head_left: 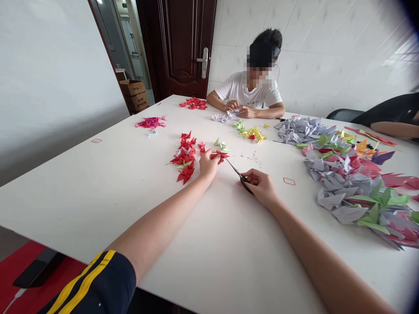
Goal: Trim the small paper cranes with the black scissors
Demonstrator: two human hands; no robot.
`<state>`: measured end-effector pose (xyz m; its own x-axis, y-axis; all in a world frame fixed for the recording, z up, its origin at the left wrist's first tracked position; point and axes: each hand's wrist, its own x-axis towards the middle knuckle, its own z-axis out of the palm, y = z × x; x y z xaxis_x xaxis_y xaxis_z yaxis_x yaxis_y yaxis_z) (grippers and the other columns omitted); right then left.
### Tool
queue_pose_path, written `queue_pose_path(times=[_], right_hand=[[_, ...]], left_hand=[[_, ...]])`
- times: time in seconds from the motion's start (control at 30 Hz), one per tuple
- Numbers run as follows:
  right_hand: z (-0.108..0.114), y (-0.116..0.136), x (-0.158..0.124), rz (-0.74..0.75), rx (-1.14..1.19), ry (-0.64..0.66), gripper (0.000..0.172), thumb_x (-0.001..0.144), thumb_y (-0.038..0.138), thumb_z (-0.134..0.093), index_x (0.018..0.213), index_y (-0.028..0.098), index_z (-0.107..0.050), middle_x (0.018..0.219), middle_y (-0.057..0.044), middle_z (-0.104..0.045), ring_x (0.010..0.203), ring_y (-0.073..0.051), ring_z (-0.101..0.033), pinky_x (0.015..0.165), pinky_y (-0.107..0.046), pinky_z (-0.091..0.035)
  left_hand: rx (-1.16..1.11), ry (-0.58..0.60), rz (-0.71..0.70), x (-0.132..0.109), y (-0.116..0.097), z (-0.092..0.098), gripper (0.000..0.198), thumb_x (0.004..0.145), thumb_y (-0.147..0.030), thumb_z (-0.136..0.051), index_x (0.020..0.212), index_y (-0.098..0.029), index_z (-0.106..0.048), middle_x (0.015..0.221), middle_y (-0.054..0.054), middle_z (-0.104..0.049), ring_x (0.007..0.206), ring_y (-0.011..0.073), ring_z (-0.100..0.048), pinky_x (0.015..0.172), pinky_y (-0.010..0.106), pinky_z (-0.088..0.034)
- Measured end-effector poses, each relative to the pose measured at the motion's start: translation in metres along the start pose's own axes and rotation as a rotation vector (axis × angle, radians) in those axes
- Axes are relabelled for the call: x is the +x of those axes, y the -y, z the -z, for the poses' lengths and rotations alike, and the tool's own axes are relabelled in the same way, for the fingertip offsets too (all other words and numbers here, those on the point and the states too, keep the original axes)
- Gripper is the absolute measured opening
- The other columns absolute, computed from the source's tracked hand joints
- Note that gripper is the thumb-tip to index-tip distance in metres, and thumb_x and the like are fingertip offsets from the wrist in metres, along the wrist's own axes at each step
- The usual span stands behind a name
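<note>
Between the fingers of my left hand (210,163) is a red paper crane (224,155), held a little above the white table (157,209). My right hand (262,185) grips scissors (244,179) with black handles, and their metal blades point at the crane, reaching its edge. Whether the blades touch the paper I cannot tell. Left of my left hand lies a pile of folded cranes (186,157), mostly red with a few white and green ones. Just beyond my hands sits a green and white crane (221,144). Tiny red paper scraps (254,158) are scattered beyond the scissors.
A large heap of grey, pink and green cranes (347,174) covers the table's right side. Across the table a person (250,89) in a white shirt handles white cranes (225,117). Yellow cranes (255,134), red cranes (193,103) and pink string-like material (150,122) lie farther back.
</note>
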<state>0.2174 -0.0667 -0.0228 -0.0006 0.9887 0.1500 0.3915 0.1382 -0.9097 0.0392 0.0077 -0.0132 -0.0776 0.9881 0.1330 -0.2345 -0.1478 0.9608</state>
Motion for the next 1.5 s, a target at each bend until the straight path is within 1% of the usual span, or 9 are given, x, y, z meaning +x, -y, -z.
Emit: queue_pose_path(times=[0.2,0.33,0.6,0.9,1.03,1.17,1.33,1.5], right_hand=[[0.0001,-0.0010,0.0004,0.023,-0.031,-0.010,0.040,0.064,0.051,-0.077,0.084,0.019,-0.065,0.062,0.003,-0.048,0.052,-0.010,-0.039,0.047,-0.024,-0.029],[0.0000,-0.0009,0.0000,0.017,-0.030,-0.008,0.039,0.065,0.050,-0.077,0.084,0.019,-0.064,0.062,0.003,-0.048,0.052,-0.010,-0.039,0.047,-0.024,-0.030],[0.0000,-0.0003,0.0000,0.009,-0.029,-0.008,0.039,0.064,0.051,-0.077,0.083,0.020,-0.064,0.061,0.004,-0.047,0.051,-0.009,-0.038,0.047,-0.024,-0.029],[0.0004,-0.0017,-0.0001,0.027,-0.035,-0.007,0.041,0.065,0.053,-0.076,0.084,0.019,-0.064,0.061,0.003,-0.047,0.051,-0.009,-0.037,0.046,-0.024,-0.029],[0.0002,-0.0009,-0.0003,0.032,-0.039,-0.011,0.043,0.064,0.056,-0.075,0.084,0.019,-0.064,0.061,0.003,-0.047,0.051,-0.009,-0.038,0.045,-0.024,-0.029],[-0.0002,-0.0001,-0.0002,0.018,-0.033,-0.011,0.041,0.064,0.053,-0.076,0.084,0.020,-0.064,0.061,0.004,-0.047,0.050,-0.009,-0.038,0.046,-0.024,-0.029],[-0.0004,0.0000,-0.0002,0.014,-0.035,-0.008,0.037,0.065,0.049,-0.076,0.084,0.020,-0.064,0.061,0.004,-0.047,0.050,-0.009,-0.039,0.046,-0.024,-0.030],[0.0001,-0.0009,-0.0002,0.003,-0.027,-0.008,0.039,0.065,0.052,-0.075,0.085,0.020,-0.064,0.061,0.004,-0.047,0.051,-0.010,-0.042,0.046,-0.024,-0.033]], left_hand=[[-0.004,-0.002,-0.002,-0.0003,-0.0001,0.0000,0.015,0.075,-0.006,-0.054,0.085,-0.015,-0.061,0.078,0.005,-0.067,0.069,0.0118,-0.064,0.077,0.029,-0.052],[-0.012,0.006,-0.001,-0.0012,-0.0011,0.0000,0.015,0.076,-0.006,-0.054,0.085,-0.014,-0.061,0.079,0.005,-0.067,0.068,0.0114,-0.063,0.077,0.029,-0.052],[0.027,-0.005,-0.012,0.0031,0.0047,0.0008,0.014,0.075,-0.008,-0.056,0.086,-0.015,-0.061,0.077,0.005,-0.066,0.067,0.0120,-0.063,0.074,0.028,-0.051],[0.033,-0.008,0.004,0.0030,0.0039,0.0002,0.014,0.077,-0.007,-0.055,0.085,-0.015,-0.062,0.074,0.004,-0.065,0.068,0.0129,-0.064,0.076,0.029,-0.051],[0.015,-0.003,0.007,0.0025,0.0035,0.0002,0.013,0.077,-0.007,-0.056,0.085,-0.015,-0.062,0.077,0.004,-0.065,0.070,0.0129,-0.064,0.076,0.029,-0.051],[0.014,-0.002,0.012,0.0011,0.0015,-0.0001,0.013,0.077,-0.007,-0.056,0.085,-0.015,-0.061,0.080,0.005,-0.066,0.071,0.0129,-0.065,0.077,0.028,-0.051],[0.024,0.002,0.009,0.0009,0.0006,-0.0005,0.013,0.077,-0.006,-0.055,0.084,-0.015,-0.061,0.077,0.004,-0.065,0.070,0.0127,-0.064,0.076,0.029,-0.052],[0.020,-0.003,0.011,-0.0001,-0.0014,-0.0011,0.013,0.076,-0.006,-0.057,0.083,-0.015,-0.062,0.077,0.004,-0.065,0.069,0.0128,-0.064,0.077,0.029,-0.052]])
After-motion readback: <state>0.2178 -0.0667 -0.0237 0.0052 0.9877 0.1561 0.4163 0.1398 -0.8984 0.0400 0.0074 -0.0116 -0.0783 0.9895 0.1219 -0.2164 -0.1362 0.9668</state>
